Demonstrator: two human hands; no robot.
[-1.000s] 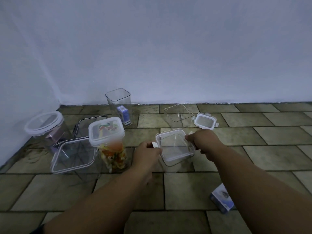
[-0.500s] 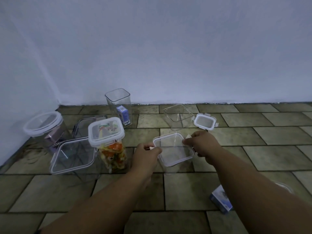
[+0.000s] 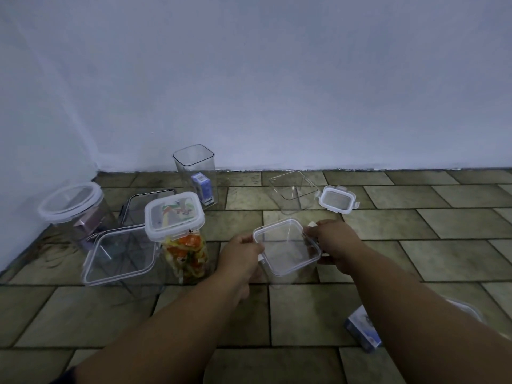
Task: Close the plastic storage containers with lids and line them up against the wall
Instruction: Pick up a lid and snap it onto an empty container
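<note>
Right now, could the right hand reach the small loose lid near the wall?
Probably yes: the small lid lies just beyond the right hand, bare floor between. But that hand grips the square tub, so it must let go first.

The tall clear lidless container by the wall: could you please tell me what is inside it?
A small white-and-blue carton stands at the bottom of the tall clear square container. Anything behind the carton is hidden.
</note>
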